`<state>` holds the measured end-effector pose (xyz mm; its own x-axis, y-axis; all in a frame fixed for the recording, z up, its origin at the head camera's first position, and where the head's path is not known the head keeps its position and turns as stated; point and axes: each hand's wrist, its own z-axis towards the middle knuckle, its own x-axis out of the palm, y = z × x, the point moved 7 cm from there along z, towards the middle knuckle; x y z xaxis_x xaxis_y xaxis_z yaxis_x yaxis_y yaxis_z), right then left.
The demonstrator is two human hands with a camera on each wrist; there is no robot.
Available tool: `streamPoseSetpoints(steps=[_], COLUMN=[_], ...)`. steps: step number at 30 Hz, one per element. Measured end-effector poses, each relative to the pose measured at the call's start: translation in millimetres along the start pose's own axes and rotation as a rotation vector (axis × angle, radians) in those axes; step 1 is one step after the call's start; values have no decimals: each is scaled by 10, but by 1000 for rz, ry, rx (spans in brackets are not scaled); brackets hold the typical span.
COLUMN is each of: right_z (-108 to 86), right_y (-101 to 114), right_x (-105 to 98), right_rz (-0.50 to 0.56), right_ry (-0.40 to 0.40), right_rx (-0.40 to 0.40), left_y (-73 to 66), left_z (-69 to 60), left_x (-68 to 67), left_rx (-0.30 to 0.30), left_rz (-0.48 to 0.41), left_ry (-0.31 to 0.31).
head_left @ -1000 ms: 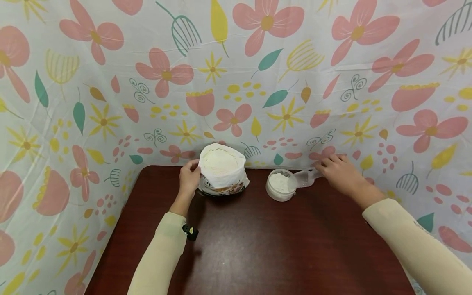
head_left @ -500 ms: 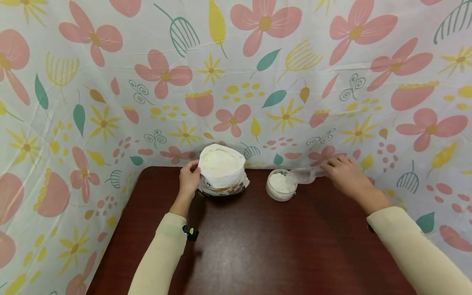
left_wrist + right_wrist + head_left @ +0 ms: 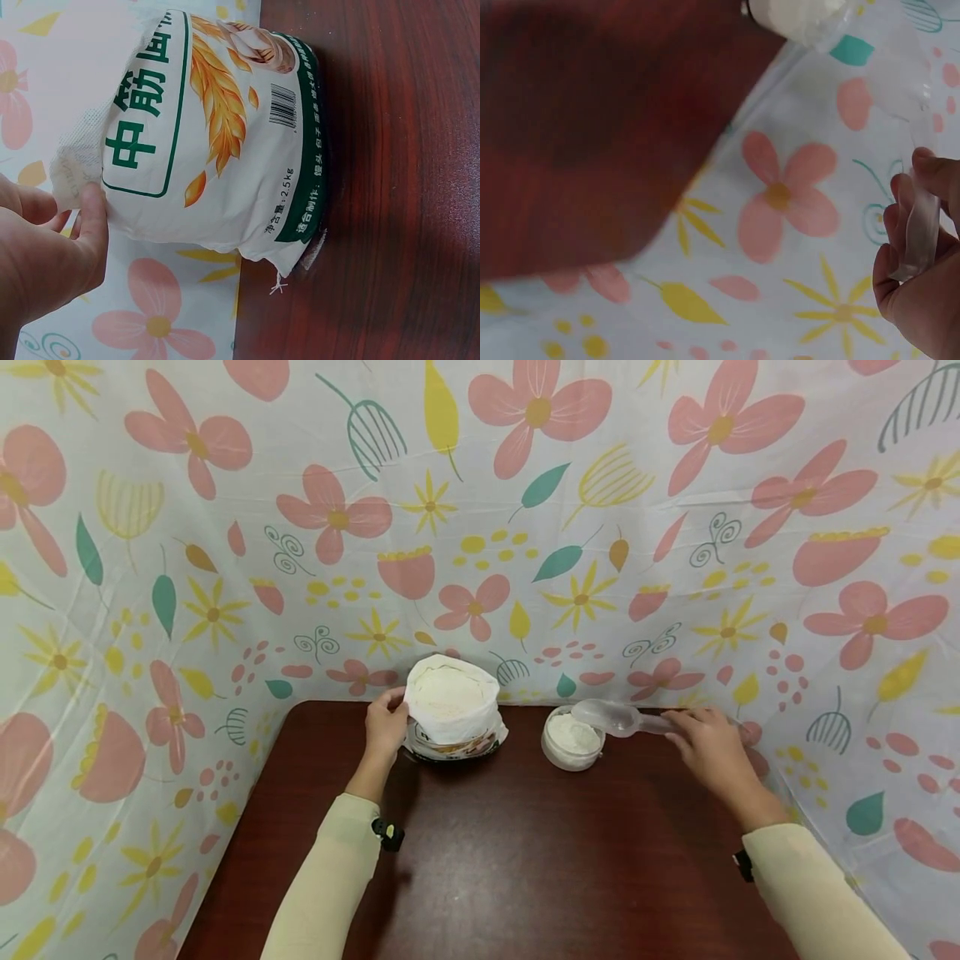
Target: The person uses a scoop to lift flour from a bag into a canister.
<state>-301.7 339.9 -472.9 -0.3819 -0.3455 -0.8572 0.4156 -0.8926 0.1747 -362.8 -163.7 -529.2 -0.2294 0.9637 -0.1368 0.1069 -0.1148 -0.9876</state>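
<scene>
A white flour bag (image 3: 450, 710) stands with its top rolled wide, and pale flour shows inside. My left hand (image 3: 386, 727) pinches the bag's left rim between thumb and fingers; in the left wrist view that hand (image 3: 52, 255) grips the paper edge. To the right sits a round clear jar (image 3: 570, 756) with white powder in it. My right hand (image 3: 712, 752) holds a clear plastic scoop (image 3: 618, 718) by its handle, with the scoop's head over the jar's back right rim. The right wrist view shows fingers curled round the scoop handle (image 3: 921, 232).
Bag and jar stand near the back edge of a dark red-brown table (image 3: 480, 860). Right behind that edge hangs a flower-printed cloth (image 3: 480, 527), which also runs along the left and right sides.
My right hand has shifted right and slightly nearer. The scoop first moved left over the jar, then turned, so its rounded head now shows more clearly. My left hand and the bag stay put.
</scene>
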Motion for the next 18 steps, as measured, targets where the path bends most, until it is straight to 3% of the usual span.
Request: streamPoseSetpoints(steps=[6, 11, 18], right_z=[-252, -395, -552], right_y=[-70, -63, -65], right_x=[231, 377, 493], right_rz=[166, 251, 264], right_ry=[19, 12, 30], right_rx=[186, 269, 342], left_y=[7, 16, 14], left_z=[0, 8, 3], left_x=[-16, -23, -10], left_rx=[-3, -13, -23], left_rz=[0, -1, 8], left_ry=[3, 7, 14])
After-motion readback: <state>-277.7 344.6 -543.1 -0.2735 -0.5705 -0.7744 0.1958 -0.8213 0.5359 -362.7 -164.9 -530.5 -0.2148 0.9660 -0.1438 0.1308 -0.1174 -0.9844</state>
